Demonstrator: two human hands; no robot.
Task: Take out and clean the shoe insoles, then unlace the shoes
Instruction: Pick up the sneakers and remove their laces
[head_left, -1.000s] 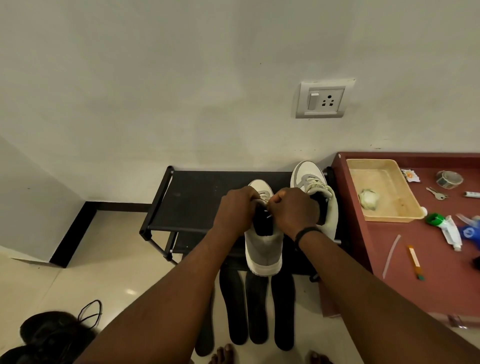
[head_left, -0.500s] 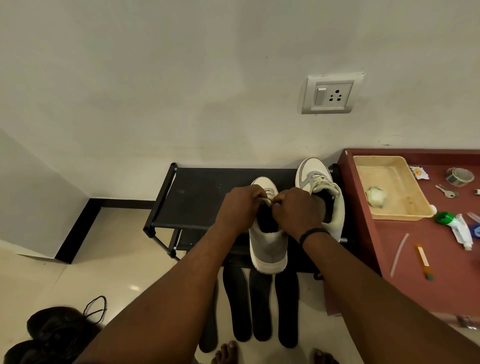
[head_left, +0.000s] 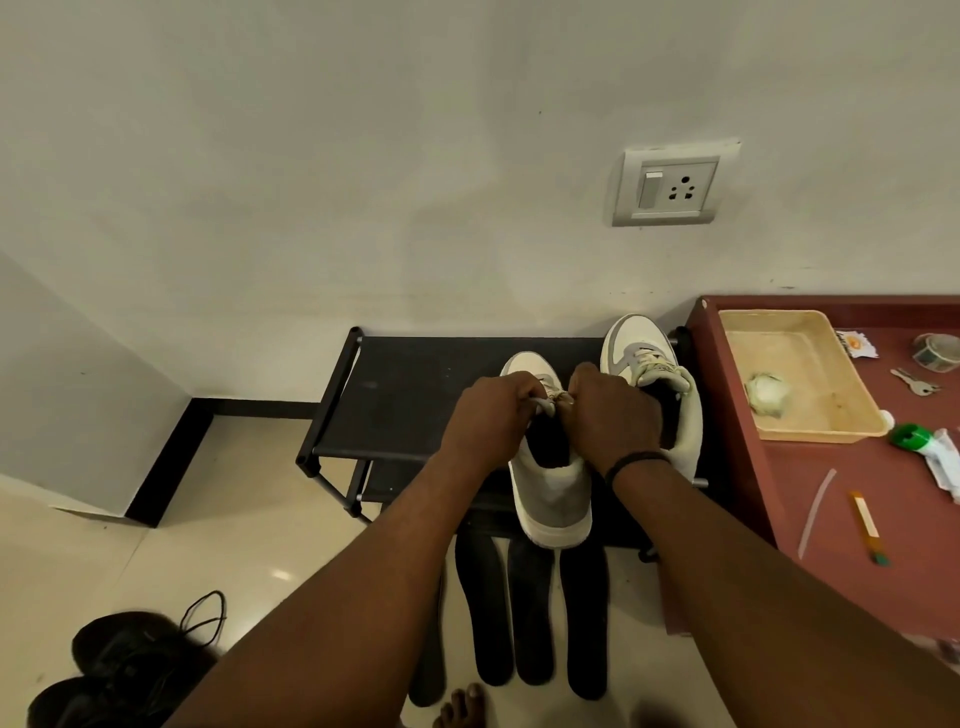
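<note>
Two white and grey sneakers stand on a black shoe rack (head_left: 415, 395). Over the nearer sneaker (head_left: 553, 493), my left hand (head_left: 491, 415) and my right hand (head_left: 613, 413) both pinch its pale lace (head_left: 551, 401) near the top of the tongue. The second sneaker (head_left: 649, 374) stands to the right, still laced, partly behind my right hand. Several dark insoles (head_left: 485, 613) lie flat on the floor in front of the rack.
A dark red table (head_left: 857, 519) to the right carries a beige tray (head_left: 810, 431), keys, tape, a tube and small items. A pair of black shoes (head_left: 119, 670) with a loose lace lies on the floor at lower left. The wall has a socket (head_left: 670, 187).
Both hands stay at the lace of the nearer sneaker, working it slightly. The camera has shifted a little, so the scene sits lower and to the right.
</note>
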